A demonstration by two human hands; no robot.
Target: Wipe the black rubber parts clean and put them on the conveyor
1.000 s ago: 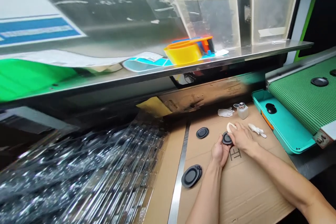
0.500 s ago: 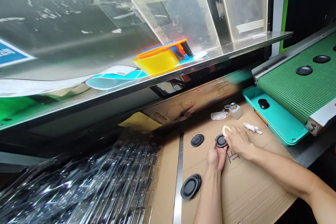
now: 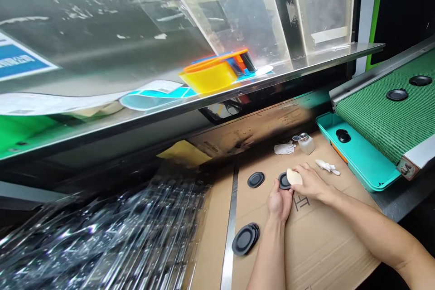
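Hands were together above a cardboard sheet [image 3: 326, 240], left hand [image 3: 279, 204] upright at the wrist, gripping a black rubber disc [image 3: 284, 181], right hand [image 3: 311, 184] reaching in from the right, arm extended, pressing a pale sponge [image 3: 294, 176] onto the disc, stacked black discs [image 3: 244, 240] just beside the left forearm

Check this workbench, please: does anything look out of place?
One black rubber disc lies in the teal tray beside the green belt, apart from the discs on the belt, so it may have slipped off.
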